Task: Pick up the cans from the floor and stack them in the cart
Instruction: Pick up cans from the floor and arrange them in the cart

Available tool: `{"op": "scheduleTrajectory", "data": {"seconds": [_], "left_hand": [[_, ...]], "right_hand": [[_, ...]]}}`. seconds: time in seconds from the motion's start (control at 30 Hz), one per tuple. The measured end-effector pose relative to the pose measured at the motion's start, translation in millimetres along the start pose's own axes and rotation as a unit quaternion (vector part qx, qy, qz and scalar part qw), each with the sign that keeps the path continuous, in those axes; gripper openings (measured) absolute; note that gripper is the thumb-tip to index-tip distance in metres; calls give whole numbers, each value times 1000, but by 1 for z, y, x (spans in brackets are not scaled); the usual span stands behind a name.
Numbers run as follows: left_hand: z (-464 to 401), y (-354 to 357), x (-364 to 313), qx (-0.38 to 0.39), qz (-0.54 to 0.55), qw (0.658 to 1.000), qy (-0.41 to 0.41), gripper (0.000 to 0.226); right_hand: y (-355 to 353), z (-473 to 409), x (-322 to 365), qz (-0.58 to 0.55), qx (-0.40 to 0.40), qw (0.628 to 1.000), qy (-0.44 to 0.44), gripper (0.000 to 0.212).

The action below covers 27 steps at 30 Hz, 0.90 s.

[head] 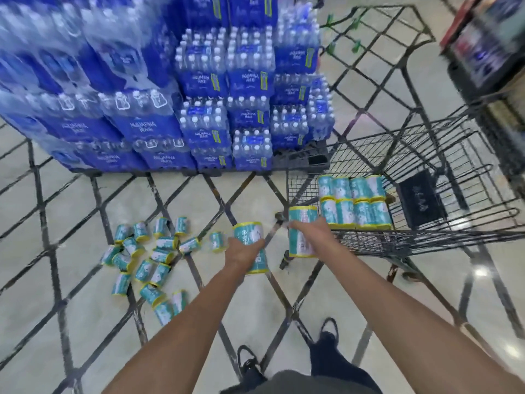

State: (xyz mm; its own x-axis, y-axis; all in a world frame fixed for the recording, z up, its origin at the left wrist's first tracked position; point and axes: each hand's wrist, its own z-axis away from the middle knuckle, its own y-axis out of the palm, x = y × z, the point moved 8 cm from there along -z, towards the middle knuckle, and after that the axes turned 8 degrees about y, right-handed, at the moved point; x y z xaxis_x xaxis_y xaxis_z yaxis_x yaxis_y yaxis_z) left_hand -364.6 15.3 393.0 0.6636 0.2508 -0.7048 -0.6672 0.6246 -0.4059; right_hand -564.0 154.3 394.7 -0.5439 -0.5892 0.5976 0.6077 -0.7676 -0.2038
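- Head view: my left hand point(245, 249) is wrapped around a stack of teal-and-yellow cans point(251, 247), fingers curled over the upper can, and I hold it above the floor just left of the cart's near corner.
- My right hand point(311, 231) grasps a second stack of the same cans point(302, 231), held upright at the cart's near left corner, close against its wire side. My fingers reach round the far side, so I see only the back of my hand.
- Each stack looks two cans tall, though motion blur keeps me from being sure.
- The cart point(403, 243) stands to my right, a dark wire basket. Inside it, cans already stacked point(353, 203) sit in two tiers, four across in each, pressed side by side against the left part of the basket.
- A dark folded flap point(420, 200) sits in the cart just right of those cans.
- On the floor point(71, 294) to my left, a loose heap of cans point(147, 257) lies scattered, most tipped on their sides, some touching. One single can point(217, 241) lies apart, just left of my left hand.
- Beyond the heap, shrink-wrapped packs of water bottles point(204, 109) with blue labels are piled high on a pallet.
- My dark shoes point(250, 368) show at the bottom edge, between my forearms.
- A blurred shelf unit point(488, 46) stands at the upper right.
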Motion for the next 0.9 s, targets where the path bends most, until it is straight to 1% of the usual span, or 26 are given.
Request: {"op": "scheduleTrajectory", "data": {"seconds": [0.1, 0.17, 0.3, 0.37, 0.43, 0.57, 0.8, 0.9], "left_hand": [[-2, 57, -36, -10, -10, 1000, 13, 84], [-1, 99, -58, -8, -11, 1000, 9, 90], [-1, 166, -94, 3, -8, 1000, 11, 84], [-6, 186, -104, 4, -20, 1000, 4, 91], [-20, 199, -113, 3, -35, 999, -4, 91], [-60, 213, -126, -11, -34, 999, -14, 87], [-169, 255, -150, 4, -42, 999, -33, 79], [-219, 276, -150, 10, -68, 997, -41, 89]], "right_hand": [[-59, -19, 7, 16, -12, 1000, 7, 119], [-95, -38, 10, 20, -6, 1000, 12, 125], [-155, -62, 20, 43, -15, 998, 32, 121], [-170, -75, 27, 48, -9, 998, 37, 118], [-182, -94, 35, 62, -12, 997, 40, 113], [-176, -132, 51, 57, 7, 997, 44, 110], [-149, -231, 80, 85, -11, 992, 96, 107], [-130, -279, 94, 86, -6, 991, 104, 110]]}}
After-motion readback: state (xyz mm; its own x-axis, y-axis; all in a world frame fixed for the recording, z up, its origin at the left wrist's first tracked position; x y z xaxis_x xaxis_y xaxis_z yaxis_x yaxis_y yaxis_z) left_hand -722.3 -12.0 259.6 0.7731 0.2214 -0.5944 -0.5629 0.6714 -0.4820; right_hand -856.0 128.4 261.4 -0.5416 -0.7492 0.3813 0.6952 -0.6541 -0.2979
